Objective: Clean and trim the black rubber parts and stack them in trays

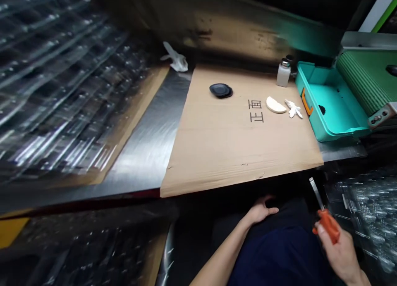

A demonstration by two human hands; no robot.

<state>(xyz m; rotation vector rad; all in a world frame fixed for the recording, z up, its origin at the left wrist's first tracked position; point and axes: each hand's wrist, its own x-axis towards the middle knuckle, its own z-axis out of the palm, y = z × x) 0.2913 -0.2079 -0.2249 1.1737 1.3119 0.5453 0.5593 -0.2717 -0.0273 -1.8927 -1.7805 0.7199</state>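
My right hand (343, 253) is closed around the orange handle of a hand tool (330, 226). Its slim, flat metal shaft points up towards the bench edge; the exact kind of tool is unclear. Low over the lap, my left hand (259, 211) is empty, with its thumb apart from the fingers, which are partly lost in shadow. Beyond both hands lies a cardboard sheet (214, 153) with black characters on it. Black round pieces (221, 90), a cream half-round pad (275, 105) and a crumpled white scrap (294, 108) rest on the sheet.
A teal bin (341, 112) with an orange latch stands at the right, beside a green ribbed conveyor belt (359, 79). A small capped bottle (283, 73) stands behind. Blurred clear plastic parts (56, 87) fill the left; more clear parts (376, 215) are at lower right. A white glove-like item (178, 62) lies at the back.
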